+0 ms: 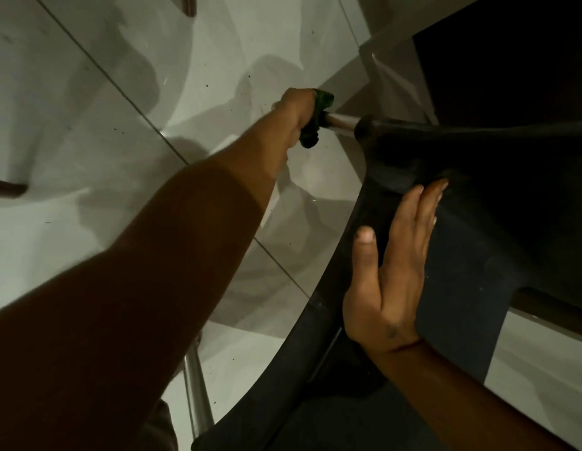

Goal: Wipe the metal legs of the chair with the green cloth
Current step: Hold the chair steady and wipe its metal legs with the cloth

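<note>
Your left hand (pixel 294 113) is clenched around the green cloth (pixel 317 120), wrapped on the chair's metal leg (pixel 341 122) over glossy pale floor tiles (pixel 88 102). Your right hand (pixel 393 265) lies flat, fingers extended, on the black chair (pixel 494 196). The dim room hides the seat's detail, and your forearm covers a second leg (pixel 197 388).

Left arm stretched far forward, left hand (pixel 296 113) fisted tight around cloth (pixel 315 120) on leg (pixel 340 122), right hand (pixel 397 262) flat, fingers together, pressed on seat (pixel 494 196)
</note>
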